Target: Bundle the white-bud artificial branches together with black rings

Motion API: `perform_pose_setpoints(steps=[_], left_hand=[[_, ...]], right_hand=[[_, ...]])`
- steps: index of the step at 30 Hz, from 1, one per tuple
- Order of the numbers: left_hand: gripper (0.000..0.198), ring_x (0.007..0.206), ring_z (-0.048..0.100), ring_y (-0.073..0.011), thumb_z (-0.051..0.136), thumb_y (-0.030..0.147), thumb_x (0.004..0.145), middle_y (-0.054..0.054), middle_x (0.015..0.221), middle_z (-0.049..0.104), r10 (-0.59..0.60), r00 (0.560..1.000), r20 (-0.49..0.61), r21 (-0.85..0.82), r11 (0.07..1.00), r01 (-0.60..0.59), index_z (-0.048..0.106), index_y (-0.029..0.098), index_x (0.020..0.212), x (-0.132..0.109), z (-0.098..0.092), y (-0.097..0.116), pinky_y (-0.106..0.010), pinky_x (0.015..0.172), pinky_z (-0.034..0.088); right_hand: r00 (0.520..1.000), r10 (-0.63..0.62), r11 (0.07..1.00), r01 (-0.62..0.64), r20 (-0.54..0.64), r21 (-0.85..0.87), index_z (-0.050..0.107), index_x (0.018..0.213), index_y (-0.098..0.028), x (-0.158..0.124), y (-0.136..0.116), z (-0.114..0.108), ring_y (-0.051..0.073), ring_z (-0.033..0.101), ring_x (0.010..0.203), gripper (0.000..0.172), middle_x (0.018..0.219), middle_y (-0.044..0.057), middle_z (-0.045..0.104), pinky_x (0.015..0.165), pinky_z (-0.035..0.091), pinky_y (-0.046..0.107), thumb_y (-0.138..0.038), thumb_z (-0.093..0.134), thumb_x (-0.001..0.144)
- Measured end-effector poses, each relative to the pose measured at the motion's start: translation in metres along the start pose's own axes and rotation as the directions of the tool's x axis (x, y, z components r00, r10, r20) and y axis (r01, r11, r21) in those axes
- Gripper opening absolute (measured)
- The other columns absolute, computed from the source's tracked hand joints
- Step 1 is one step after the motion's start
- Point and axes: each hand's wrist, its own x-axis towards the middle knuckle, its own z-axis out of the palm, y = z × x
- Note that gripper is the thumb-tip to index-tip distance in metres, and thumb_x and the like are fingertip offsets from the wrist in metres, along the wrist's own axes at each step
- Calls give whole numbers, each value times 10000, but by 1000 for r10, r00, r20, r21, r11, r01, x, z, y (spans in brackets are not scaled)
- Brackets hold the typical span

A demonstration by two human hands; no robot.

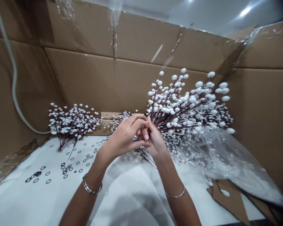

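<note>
artificial berry spray (pixel 179 106) | white berries, dark stems | leaning right (bushy) | in hands (pixel 132 135)

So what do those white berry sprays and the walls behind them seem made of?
The white berries look like matte foam or plastic, being evenly round and smooth; the dark reddish stems could be wrapped wire, hard to tell. The walls look like brown cardboard, with creased folds.

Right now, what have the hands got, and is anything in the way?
Left hand, right hand: both gripping berry spray at its stems. Plastic sheet close on the right.
</note>
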Motion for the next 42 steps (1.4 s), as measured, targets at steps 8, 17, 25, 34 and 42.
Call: perform_pose_setpoints(steps=[8, 17, 25, 34, 42], left_hand=[[252, 1140, 570, -238, 624, 146, 863, -130, 1239, 537, 90, 993, -79, 18, 996, -89, 510, 199, 1082, 0, 4, -4, -408, 921, 508], [370, 1186, 551, -233, 670, 206, 853, -117, 1282, 524, 58, 997, -58, -42, 997, -61, 491, 221, 1176, 0, 0, -5, -398, 961, 496], [282, 1151, 538, -255, 639, 362, 886, -112, 1131, 566, -64, 980, -187, 152, 984, 93, 524, 181, 1070, 1, 1, 7, -415, 944, 479], [384, 1245, 491, -318, 568, 416, 909, -155, 1304, 566, -120, 991, -61, 250, 959, 132, 559, 162, 1197, 1, 19, 17, -513, 1039, 421], [216, 1012, 630, -232, 601, 193, 838, -89, 1097, 699, -197, 980, -34, -131, 973, 191, 615, 158, 1050, 6, 30, 11, -408, 900, 517]], right_hand=[[1000, -2, 1000, 2, 17, -11, 548, 584, -207, -1, 1, 1, 106, 542, 436, 490, 336, -41, 395, 350, 372, 131, -489, 477, 978], [991, -96, 992, 103, 91, -72, 382, 416, -203, 0, 4, -5, 75, 478, 382, 632, 304, -46, 325, 540, 512, 170, -510, 526, 949], [935, -347, 920, 354, 68, -167, 674, 1049, -244, 5, 1, -15, 162, 720, 830, 298, 597, -35, 685, 939, 509, 341, -482, 525, 948], [864, -477, 814, 503, 160, -291, 662, 1139, -252, 5, -3, -16, 170, 473, 1368, 343, 854, 16, 781, 1180, 286, 430, -483, 474, 968], [908, -366, 809, 418, 202, -413, 688, 1134, -259, 0, -3, -12, 194, 465, 1370, 417, 1170, 29, 732, 1138, 356, 387, -528, 410, 980]])
